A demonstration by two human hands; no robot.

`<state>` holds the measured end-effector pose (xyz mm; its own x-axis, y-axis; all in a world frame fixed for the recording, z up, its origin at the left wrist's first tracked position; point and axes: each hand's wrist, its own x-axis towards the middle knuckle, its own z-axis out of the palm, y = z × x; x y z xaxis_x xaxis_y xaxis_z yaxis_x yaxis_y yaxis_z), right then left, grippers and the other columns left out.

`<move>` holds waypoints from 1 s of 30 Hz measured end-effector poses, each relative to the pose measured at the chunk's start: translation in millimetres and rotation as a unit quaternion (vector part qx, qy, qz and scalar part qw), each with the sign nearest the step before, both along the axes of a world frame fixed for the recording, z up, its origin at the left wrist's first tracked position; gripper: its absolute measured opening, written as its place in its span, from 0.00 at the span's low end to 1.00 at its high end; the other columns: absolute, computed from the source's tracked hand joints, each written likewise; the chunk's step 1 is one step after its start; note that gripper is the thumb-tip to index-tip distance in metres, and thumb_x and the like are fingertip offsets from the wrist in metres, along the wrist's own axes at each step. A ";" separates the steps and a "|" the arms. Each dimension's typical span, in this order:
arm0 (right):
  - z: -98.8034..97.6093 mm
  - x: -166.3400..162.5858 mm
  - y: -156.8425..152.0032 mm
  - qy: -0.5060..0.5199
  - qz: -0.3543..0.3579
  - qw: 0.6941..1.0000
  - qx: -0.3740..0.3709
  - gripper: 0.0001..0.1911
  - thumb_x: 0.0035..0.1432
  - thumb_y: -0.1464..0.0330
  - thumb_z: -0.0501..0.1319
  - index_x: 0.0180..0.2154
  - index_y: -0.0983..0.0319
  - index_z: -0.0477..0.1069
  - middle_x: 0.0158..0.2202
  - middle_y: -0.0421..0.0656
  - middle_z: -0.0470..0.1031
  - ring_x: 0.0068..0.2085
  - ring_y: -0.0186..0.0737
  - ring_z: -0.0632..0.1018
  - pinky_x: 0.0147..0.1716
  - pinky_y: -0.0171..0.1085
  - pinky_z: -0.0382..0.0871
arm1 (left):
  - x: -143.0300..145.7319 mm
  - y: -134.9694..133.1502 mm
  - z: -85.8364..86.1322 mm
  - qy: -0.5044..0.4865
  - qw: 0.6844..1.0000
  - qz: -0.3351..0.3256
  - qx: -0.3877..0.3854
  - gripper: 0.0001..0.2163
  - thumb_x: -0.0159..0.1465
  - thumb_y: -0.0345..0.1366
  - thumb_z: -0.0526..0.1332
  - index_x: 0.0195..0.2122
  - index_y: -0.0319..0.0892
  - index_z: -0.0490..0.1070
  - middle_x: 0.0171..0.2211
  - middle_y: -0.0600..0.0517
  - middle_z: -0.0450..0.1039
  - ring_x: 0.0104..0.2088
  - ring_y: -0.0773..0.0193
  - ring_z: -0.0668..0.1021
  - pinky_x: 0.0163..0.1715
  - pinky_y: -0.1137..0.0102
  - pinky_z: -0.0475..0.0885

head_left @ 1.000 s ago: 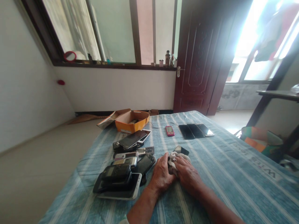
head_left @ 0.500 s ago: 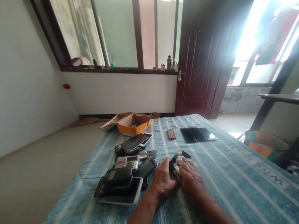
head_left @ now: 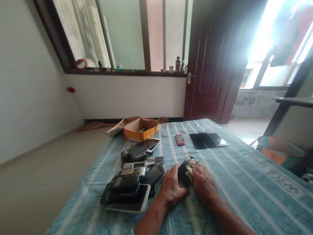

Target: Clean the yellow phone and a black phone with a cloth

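A dark smartphone [head_left: 183, 173] lies tilted on the striped blue cloth cover in front of me. My left hand [head_left: 170, 186] grips it along its left side and lower end, thumb at the bottom edge. Bunched under the fingers of my right hand [head_left: 204, 184] is a whitish cloth [head_left: 191, 165], pressed against the upper right of the phone's screen. The right fingertips are partly buried in the cloth. Close by on the left, a black phone [head_left: 154, 174] rests against a pile of several old phones [head_left: 124, 183].
An open orange cardboard box [head_left: 137, 134] stands behind the phone pile. A pink phone [head_left: 180, 140] lies farther back, with three dark phones [head_left: 206, 140] side by side to its right. The striped cover [head_left: 244, 182] spreads to the table's edges. Beyond is a dark red door [head_left: 207, 65].
My right hand and the cloth have slid slightly to the right and up across the phone, baring more of its screen. My left hand keeps its hold. The view has shifted slightly.
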<state>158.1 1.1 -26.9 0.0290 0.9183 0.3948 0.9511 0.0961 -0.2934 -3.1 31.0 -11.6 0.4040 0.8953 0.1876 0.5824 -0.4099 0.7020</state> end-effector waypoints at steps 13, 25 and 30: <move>5.5 -24.8 -22.4 0.066 0.154 0.986 0.022 0.16 0.57 0.77 0.52 0.40 0.59 0.76 0.48 0.46 0.76 0.53 0.45 0.72 0.56 0.42 0.62 | -5.1 1.5 6.0 0.010 0.999 -0.042 -0.005 0.46 0.42 0.36 0.66 0.64 0.36 0.53 0.59 0.37 0.63 0.59 0.46 0.66 0.61 0.55 0.60; 12.4 -13.9 3.0 0.065 0.131 0.989 0.005 0.18 0.59 0.75 0.53 0.47 0.57 0.76 0.55 0.43 0.73 0.59 0.44 0.68 0.61 0.43 0.57 | -3.9 1.5 2.5 -0.006 0.999 -0.037 -0.018 0.50 0.40 0.38 0.70 0.64 0.38 0.50 0.60 0.39 0.61 0.60 0.47 0.65 0.62 0.57 0.59; 8.2 -6.0 12.7 0.046 0.111 0.993 0.012 0.19 0.57 0.77 0.53 0.46 0.59 0.76 0.53 0.45 0.73 0.59 0.45 0.67 0.59 0.44 0.59 | -4.1 1.6 2.4 0.006 0.999 -0.030 -0.035 0.53 0.38 0.34 0.71 0.65 0.37 0.48 0.61 0.39 0.59 0.61 0.47 0.63 0.62 0.57 0.58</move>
<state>152.0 13.8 -18.7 -0.1367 0.8963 0.4218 0.8745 0.3092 -0.3736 -7.2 32.7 -9.2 0.4596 0.8800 0.1196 0.5661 -0.3941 0.7240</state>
